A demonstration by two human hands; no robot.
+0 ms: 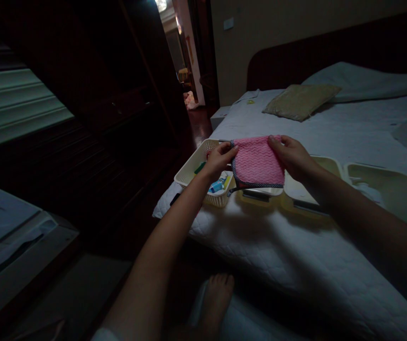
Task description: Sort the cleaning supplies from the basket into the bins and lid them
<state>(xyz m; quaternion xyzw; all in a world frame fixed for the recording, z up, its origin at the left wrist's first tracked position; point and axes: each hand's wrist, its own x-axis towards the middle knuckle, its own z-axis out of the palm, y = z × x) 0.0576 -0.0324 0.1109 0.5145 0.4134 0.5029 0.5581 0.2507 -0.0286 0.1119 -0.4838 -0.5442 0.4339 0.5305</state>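
Observation:
A pink textured cloth (258, 161) with a dark patterned edging hangs between my two hands, above the bins on the bed. My left hand (219, 160) pinches its left edge, and my right hand (292, 155) grips its upper right part with the thumb on top. Part of the edging dangles at the cloth's lower left corner. Behind my left hand stands a cream perforated basket (189, 173) holding a blue-and-white item (218, 185) and a green item (199, 167). The cloth hides part of the bins behind it.
Cream bins stand in a row on the white quilted bed (246, 232); the rightmost bin (398, 189) holds something white. Farther back lie a beige pillow (301, 101) and a folded blanket (363, 81). At left are a dark cabinet (118, 109) and a white box-like unit (15, 232).

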